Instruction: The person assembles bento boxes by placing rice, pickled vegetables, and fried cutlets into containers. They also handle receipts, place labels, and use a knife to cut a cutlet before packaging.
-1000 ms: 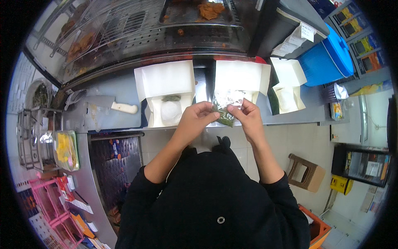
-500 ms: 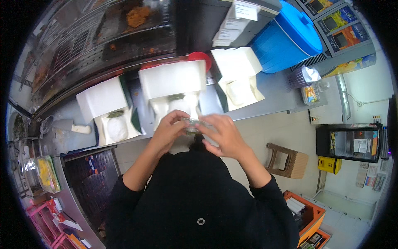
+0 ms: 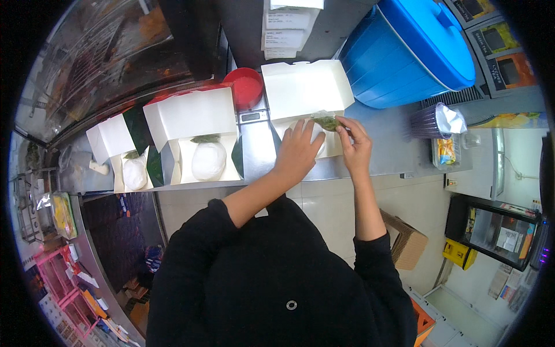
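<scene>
The right hand [image 3: 355, 146] has its thumb and fingers clamped on one end of the small bundle of greens [image 3: 328, 123], over the right-hand box [image 3: 306, 88], whose lid stands open. The left hand [image 3: 296, 149] reaches over the same box, fingers spread; whether they hold anything I cannot tell, as the hand hides much of the inside.

To its left on the bench [image 3: 378, 141], the middle box [image 3: 188, 114] and left box [image 3: 108, 139] each carry a white mound with greens at its top.

The bundle could slip or tilt, being pinched near one end. A pressing left palm might dent whatever lies beneath, and a pull could drag the light box toward the bench edge.
</scene>
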Tool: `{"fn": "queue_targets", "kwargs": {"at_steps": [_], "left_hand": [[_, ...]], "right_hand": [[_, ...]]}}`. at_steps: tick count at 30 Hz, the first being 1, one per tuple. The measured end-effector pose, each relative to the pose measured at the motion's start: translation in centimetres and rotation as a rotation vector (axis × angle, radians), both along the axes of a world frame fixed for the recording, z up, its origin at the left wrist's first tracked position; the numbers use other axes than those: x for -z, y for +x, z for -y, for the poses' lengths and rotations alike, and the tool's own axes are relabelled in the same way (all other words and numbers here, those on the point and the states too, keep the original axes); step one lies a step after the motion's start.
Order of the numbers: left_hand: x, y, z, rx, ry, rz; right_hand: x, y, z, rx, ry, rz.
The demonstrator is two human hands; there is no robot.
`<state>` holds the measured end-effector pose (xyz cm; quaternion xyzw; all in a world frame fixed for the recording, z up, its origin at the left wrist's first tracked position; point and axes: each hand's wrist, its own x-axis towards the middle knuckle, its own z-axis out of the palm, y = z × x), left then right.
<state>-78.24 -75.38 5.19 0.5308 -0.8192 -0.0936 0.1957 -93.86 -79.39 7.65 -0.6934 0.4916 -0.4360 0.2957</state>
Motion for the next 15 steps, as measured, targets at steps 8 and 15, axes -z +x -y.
{"fn": "queue_targets", "kwargs": {"at_steps": [8, 15], "left_hand": [[0.7, -1.1, -1.6, 0.051, -0.129, 0.069], [2.6, 0.4, -2.5, 0.160, -0.139, -0.227]], "right_hand": [[0.2, 1.5, 3.2, -0.244, -0.250, -0.403], [1.5, 2.3, 4.1, -0.374, -0.196, -0.820]]}}
